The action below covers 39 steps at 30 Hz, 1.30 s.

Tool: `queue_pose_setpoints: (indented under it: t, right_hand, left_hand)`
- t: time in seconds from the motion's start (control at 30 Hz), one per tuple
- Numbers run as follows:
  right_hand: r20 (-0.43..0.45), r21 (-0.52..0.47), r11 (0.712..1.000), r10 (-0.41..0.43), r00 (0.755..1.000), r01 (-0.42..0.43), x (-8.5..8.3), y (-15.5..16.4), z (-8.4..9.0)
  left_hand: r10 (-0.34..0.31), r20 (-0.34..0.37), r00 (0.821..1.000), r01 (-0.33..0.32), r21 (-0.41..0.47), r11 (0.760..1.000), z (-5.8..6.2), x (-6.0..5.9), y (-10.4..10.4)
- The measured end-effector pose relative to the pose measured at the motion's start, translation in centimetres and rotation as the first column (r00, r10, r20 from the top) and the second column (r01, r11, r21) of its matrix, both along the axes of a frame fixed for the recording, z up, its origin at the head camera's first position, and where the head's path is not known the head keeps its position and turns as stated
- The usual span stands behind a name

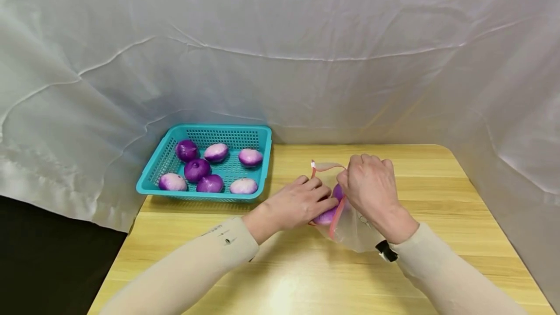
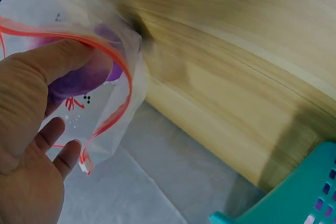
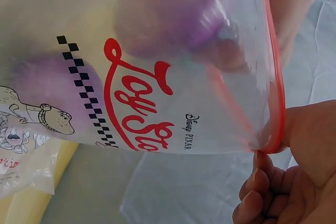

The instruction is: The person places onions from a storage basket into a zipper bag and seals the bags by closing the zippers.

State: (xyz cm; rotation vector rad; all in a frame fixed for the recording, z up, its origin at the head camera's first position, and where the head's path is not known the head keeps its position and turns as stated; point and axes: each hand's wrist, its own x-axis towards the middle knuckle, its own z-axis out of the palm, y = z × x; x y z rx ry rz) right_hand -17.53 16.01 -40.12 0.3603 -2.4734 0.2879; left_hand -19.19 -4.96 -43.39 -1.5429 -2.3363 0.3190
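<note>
A clear zip bag (image 1: pixel 356 235) with a red-edged mouth lies over the table, its print legible in the right wrist view. My right hand (image 1: pixel 372 188) pinches the bag's red rim (image 3: pixel 278 98) between thumb and fingers. Inside the mouth, my left hand (image 1: pixel 302 203) holds a purple-and-white onion (image 2: pixel 86 80), with the thumb along its side. Another onion (image 3: pixel 58 87) shows through the plastic deeper in the bag. The left fingertips are partly hidden by the onion and the film.
To the left, a turquoise basket (image 1: pixel 266 157) holds several purple onions (image 1: pixel 197 170). A pale wooden table (image 1: pixel 437 198) carries everything, with a grey-white cloth (image 1: pixel 306 91) hanging behind it. Another printed plastic bag surface (image 3: pixel 31 166) appears low in the right wrist view.
</note>
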Motion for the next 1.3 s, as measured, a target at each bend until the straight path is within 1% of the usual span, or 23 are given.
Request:
queue_pose_setpoints:
  t: [0.1,0.17,0.27,0.33,0.43,0.6,0.77,0.87,0.93,1.03,1.1,1.2,1.3]
  right_hand:
    - [0.031,-0.008,1.000,-0.009,0.999,0.010,0.0,0.1,0.1]
    - [0.055,-0.011,1.000,-0.014,0.998,0.014,0.0,0.1,0.3]
    - [0.096,-0.017,1.000,-0.020,0.995,0.022,0.1,0.3,0.5]
    - [0.117,-0.021,0.999,-0.024,0.993,0.027,0.1,0.4,0.6]
    - [0.128,-0.029,0.999,-0.031,0.991,0.035,0.1,0.7,0.8]
    - [0.109,-0.049,0.998,-0.042,0.993,0.048,0.2,0.9,1.0]
    - [0.062,-0.062,0.997,-0.045,0.997,0.049,0.2,1.2,1.2]
    - [0.058,-0.070,0.996,-0.048,0.997,0.052,0.3,1.3,1.4]
    - [0.066,-0.075,0.995,-0.055,0.996,0.059,0.4,1.4,1.6]
    - [0.080,-0.091,0.993,-0.072,0.994,0.079,0.6,1.5,2.1]
    - [0.071,-0.095,0.992,-0.080,0.994,0.087,0.9,1.6,2.3]
    - [0.026,-0.082,0.994,-0.073,0.997,0.075,1.2,1.8,2.5]
    - [-0.029,-0.033,0.998,-0.049,0.998,0.048,1.6,1.9,2.4]
  left_hand:
    - [-0.018,0.009,1.000,0.018,-0.023,1.000,0.0,0.0,0.1]
    - [-0.010,0.020,1.000,0.011,-0.037,0.999,0.1,0.0,0.1]
    - [0.027,0.047,0.999,-0.025,-0.047,0.999,0.2,-0.1,0.0]
    - [0.059,0.051,0.997,-0.057,-0.046,0.997,0.3,-0.1,-0.2]
    - [0.090,0.037,0.995,-0.090,-0.007,0.996,0.4,-0.3,-0.6]
    - [0.151,0.008,0.989,-0.151,0.064,0.986,0.0,-0.6,-1.5]
    - [0.231,-0.008,0.973,-0.229,0.116,0.967,-0.5,-1.0,-2.3]
    - [0.275,-0.015,0.961,-0.270,0.141,0.952,-0.8,-1.3,-2.6]
    - [0.293,-0.028,0.956,-0.285,0.162,0.945,-0.9,-1.4,-2.7]
    - [0.303,-0.048,0.952,-0.289,0.190,0.938,-1.0,-1.5,-2.8]
    - [0.297,-0.068,0.953,-0.276,0.218,0.936,-1.0,-1.6,-2.7]
    - [0.283,-0.091,0.955,-0.250,0.268,0.931,-0.8,-1.7,-2.5]
    - [0.269,-0.102,0.958,-0.225,0.319,0.921,-0.5,-1.7,-2.1]
